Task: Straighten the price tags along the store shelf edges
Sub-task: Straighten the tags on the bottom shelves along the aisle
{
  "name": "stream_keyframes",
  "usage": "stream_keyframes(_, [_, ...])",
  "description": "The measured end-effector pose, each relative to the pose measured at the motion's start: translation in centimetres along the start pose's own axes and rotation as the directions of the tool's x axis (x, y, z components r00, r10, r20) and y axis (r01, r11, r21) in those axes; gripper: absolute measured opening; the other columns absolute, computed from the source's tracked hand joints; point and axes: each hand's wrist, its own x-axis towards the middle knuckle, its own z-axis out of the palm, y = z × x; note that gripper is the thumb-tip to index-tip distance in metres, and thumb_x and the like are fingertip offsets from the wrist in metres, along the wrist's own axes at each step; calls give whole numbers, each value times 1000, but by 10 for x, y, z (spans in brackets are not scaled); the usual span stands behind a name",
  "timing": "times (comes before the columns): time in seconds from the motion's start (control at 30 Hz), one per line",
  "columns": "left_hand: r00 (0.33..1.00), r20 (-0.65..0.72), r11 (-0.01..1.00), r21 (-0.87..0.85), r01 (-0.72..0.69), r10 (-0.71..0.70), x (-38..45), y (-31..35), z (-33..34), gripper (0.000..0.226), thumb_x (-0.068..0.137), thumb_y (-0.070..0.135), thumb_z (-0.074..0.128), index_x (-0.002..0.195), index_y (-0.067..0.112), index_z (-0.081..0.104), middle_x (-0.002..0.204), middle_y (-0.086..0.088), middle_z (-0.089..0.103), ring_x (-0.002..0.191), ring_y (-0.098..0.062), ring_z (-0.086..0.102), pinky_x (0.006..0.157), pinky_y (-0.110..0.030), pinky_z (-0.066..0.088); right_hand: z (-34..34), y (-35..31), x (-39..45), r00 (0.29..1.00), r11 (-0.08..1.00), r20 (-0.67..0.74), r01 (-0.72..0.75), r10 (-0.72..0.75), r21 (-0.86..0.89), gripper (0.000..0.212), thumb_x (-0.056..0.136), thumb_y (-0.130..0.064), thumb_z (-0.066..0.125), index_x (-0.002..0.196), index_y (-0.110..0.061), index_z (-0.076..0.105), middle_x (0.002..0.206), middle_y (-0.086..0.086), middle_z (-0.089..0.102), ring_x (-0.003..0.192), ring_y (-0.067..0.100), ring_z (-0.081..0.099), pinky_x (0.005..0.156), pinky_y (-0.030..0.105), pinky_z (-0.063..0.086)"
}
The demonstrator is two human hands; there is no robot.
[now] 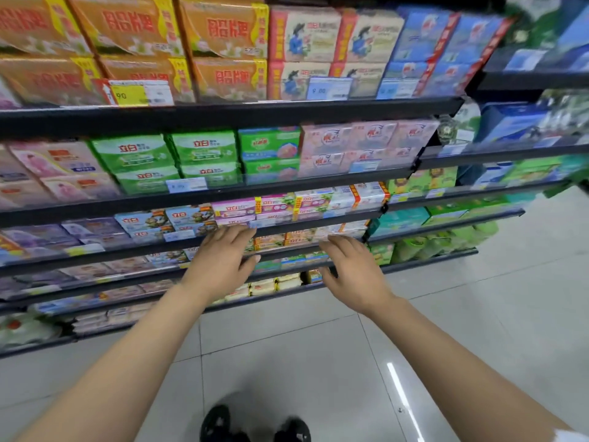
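A: Hands?
B: Both out in front of the shelving (pixel 223 116), palms down. Left hand (pixel 223 260) with fingers straight and slightly spread, tips at the front rail of a lower shelf (pixel 159 247), thumb sticking out to the right. Holding nothing.
A: Right?
B: Right hand (pixel 350 269) just beside it, one rail lower by the look of it. Fingers relaxed and loosely extended, nothing gripped. Contact with the rail: cannot tell, motion blur.
A: Price tags?
B: Along the front edges of the shelves. Yellow price tag (pixel 129 94) at the left end of the top shelf's edge, blue price tag (pixel 328 88) further right on the same edge, another pale blue tag (pixel 396 88) beyond that. Small blue tag (pixel 186 185) mid-left on the second shelf's edge, below the green soap packs (pixel 137 154). More tags on lower rails near the hands, too blurred to read or judge for tilt.
A: Anything else?
B: Orange soap boxes (pixel 223 30) stacked on the top shelf. Grey tiled floor (pixel 318 346) below, black shoes (pixel 255 425) at the bottom edge.
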Motion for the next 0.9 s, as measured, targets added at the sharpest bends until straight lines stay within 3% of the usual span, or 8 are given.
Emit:
stream_keyframes(0.3, [995, 1, 993, 70, -98, 99, 49, 26, -13, 58, 97, 42, 40, 148, 18, 27, 152, -1, 29, 137, -22, 26, 112, -35, 16, -12, 51, 16, 996, 996, 29, -86, 87, -37, 47, 83, -26, 61, 127, -12, 53, 128, 12, 55, 118, 33, 48, 98, 45, 38])
stream_keyframes(0.53, [989, 1, 985, 90, -145, 146, 83, 41, -26, 58, 97, 42, 40, 148, 18, 27, 152, 0, 28, 137, -21, 26, 114, -33, 13, -29, 77, 33, 996, 996, -26, -83, 83, -16, 49, 80, -23, 65, 126, -11, 54, 126, 12, 56, 118, 34, 49, 98, 47, 39])
stream_keyframes(0.77, [988, -68, 982, 139, -125, 136, 119, 73, -48, 55, 91, 32, 56, 140, 12, 42, 142, -7, 44, 129, -28, 40, 108, -41, 27, -53, 130, 47, 997, 998, -62, -53, 55, 28, 47, 82, -28, 54, 126, -12, 54, 127, 13, 55, 117, 34, 49, 98, 48, 41])
stream_keyframes(0.9, [986, -100, 982, 151, -116, 131, 144, 120, -45, 53, 94, 36, 51, 141, 13, 42, 144, -4, 43, 131, -26, 38, 108, -40, 26, -74, 185, 45, 995, 999, -99, -12, 16, 40, 46, 81, -26, 57, 124, -9, 55, 124, 14, 57, 115, 35, 50, 96, 47, 40])
